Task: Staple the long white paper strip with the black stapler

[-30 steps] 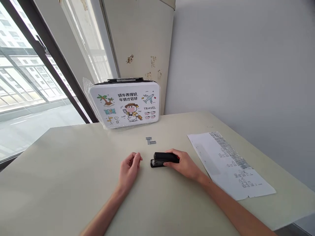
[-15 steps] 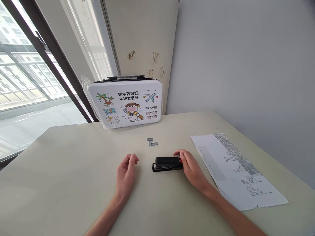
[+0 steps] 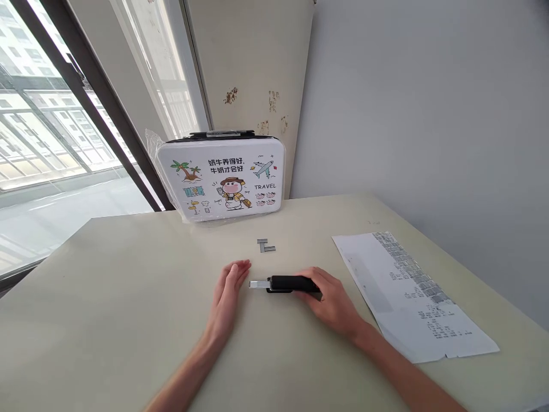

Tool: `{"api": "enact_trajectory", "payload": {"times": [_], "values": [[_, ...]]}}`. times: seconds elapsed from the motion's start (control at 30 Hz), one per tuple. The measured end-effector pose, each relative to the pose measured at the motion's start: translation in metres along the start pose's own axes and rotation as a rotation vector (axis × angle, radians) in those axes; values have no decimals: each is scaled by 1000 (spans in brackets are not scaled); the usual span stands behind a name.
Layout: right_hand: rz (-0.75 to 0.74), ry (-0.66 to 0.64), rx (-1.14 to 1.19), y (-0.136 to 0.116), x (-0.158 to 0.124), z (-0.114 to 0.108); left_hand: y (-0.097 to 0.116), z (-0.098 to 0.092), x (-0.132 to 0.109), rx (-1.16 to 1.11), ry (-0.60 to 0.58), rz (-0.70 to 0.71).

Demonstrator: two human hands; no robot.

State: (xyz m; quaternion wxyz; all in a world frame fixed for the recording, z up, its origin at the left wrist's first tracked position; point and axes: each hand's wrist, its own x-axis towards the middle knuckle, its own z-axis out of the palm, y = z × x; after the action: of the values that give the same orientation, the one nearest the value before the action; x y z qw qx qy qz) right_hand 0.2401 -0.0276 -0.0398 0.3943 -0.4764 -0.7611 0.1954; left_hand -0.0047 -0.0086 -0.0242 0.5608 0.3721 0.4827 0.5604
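A black stapler (image 3: 285, 283) lies on the table, and my right hand (image 3: 328, 297) is wrapped round its right end. From the stapler's left end a silvery metal tray (image 3: 259, 284) sticks out towards my left hand. My left hand (image 3: 229, 289) rests on its side just left of that tray, not touching it, with nothing in it and its fingers stretched out. Beyond the stapler are small grey strips of staples (image 3: 263, 247), lying flat on the table.
A white printed case (image 3: 223, 183) in clear plastic stands at the back of the pale table (image 3: 128, 297). On the right lies a large white paper sheet (image 3: 369, 274) with print and grey patches. A grey wall borders the right side, a window the left.
The metal tray now sticks out of the stapler's left end. My right hand has closed further over the stapler. My left hand has moved right and its fingers have straightened.
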Motion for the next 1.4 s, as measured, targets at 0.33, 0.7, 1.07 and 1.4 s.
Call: {"api": "enact_trajectory", "payload": {"times": [0.33,0.7,1.07,1.4], "values": [[-553,191,-242,-26,-9,5,-3,9,-8,-610,-194,-475],[-502,239,-247,-25,-10,-2,14,11,-2,-635,56,-512],[-294,342,25,-23,-3,0,5,2,-11,237,-33,-37],[-171,282,92,-20,-1,12,-9,7,-22,708,-223,370]]}}
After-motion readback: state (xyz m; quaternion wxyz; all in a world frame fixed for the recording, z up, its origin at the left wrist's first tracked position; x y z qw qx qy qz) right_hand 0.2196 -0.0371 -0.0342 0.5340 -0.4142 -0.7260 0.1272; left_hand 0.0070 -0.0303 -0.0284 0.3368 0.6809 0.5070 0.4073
